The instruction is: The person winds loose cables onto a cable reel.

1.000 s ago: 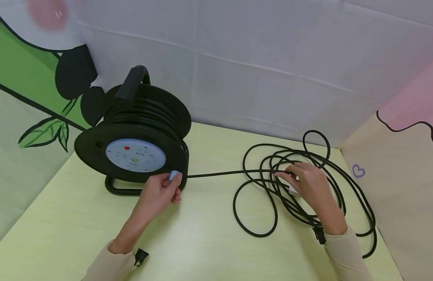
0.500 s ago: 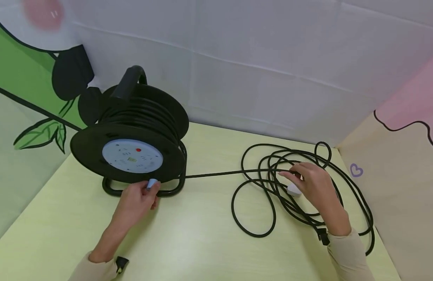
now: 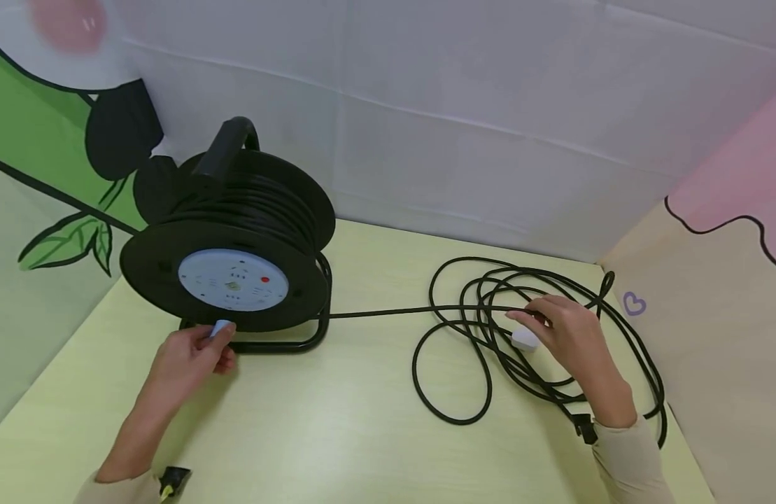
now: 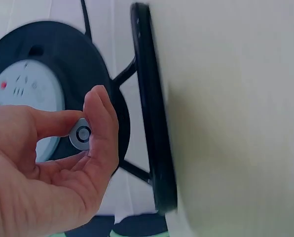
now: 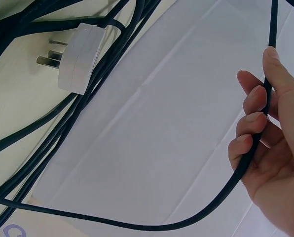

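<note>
A: What's the broadest thing there?

B: A pale yellow tabletop (image 3: 337, 434). On it a black plastic cable reel (image 3: 236, 239) stands upright in a black tubular frame (image 3: 277, 347).

A: Anything stored on the reel?

B: Thick black wound cable (image 3: 255, 210), in turns between its two round discs.

A: And away from it?

B: A loose black cable (image 3: 460, 306) runs out rightward from the reel into tangled loops. The little loop farthest from the reel has shrunk since a second ago.

A: What's on the reel's front?

B: A round, pale blue socket panel (image 3: 230, 267). It has turned with the front disc since that earlier view.

A: Who's gripping what?

B: Well right of the reel, the right hand (image 3: 570, 336) has its fingers curled round the loose cable, as before. The left hand (image 3: 189, 357) pinches a small pale blue knob (image 3: 220, 327) between thumb and fingers; both have swung from the reel's lower right to its lower left.

A: Smaller still?

B: A white plastic plug (image 5: 80, 59) with metal prongs lies among the loops right of the reel. Tiniest, a red switch (image 3: 264, 279) has gone from left of the reel's centre to right of it.
</note>
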{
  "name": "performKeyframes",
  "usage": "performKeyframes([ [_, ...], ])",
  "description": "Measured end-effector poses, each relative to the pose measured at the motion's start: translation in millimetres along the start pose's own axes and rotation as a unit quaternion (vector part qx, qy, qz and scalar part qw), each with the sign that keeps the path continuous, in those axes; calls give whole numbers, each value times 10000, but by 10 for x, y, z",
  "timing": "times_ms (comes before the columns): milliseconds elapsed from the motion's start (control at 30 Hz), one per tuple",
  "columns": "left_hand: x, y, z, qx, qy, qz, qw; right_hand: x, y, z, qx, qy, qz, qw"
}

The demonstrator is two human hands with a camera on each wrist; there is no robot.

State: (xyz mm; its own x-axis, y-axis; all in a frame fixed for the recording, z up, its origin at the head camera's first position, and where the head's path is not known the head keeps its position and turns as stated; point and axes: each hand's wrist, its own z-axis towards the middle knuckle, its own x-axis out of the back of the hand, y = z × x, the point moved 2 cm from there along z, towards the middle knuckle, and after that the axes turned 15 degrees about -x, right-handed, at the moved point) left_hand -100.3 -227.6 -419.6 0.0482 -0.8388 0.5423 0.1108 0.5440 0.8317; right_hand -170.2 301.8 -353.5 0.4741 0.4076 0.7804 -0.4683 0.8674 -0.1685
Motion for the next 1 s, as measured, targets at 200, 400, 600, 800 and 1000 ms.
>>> performKeyframes([
  [200, 191, -31, -7, 105, 183, -240, 9995, 24, 46, -33, -66, 23, -13, 10000],
  [400, 401, -52, -7, 481, 399, -860, 9943, 22, 52, -60, -198, -137, 42, 9997],
  [600, 674, 3, -12, 572, 830, -1813, 9783, -2, 60, -78, -187, -229, 126, 9995],
  [800, 868, 119, 22, 57, 1395, -3118, 9398, -30, 57, -92, -214, -273, 110, 9993],
  [1000, 936, 258, 76, -149, 1499, -3511, 9242, -53, 48, -101, -233, -323, 182, 9990],
])
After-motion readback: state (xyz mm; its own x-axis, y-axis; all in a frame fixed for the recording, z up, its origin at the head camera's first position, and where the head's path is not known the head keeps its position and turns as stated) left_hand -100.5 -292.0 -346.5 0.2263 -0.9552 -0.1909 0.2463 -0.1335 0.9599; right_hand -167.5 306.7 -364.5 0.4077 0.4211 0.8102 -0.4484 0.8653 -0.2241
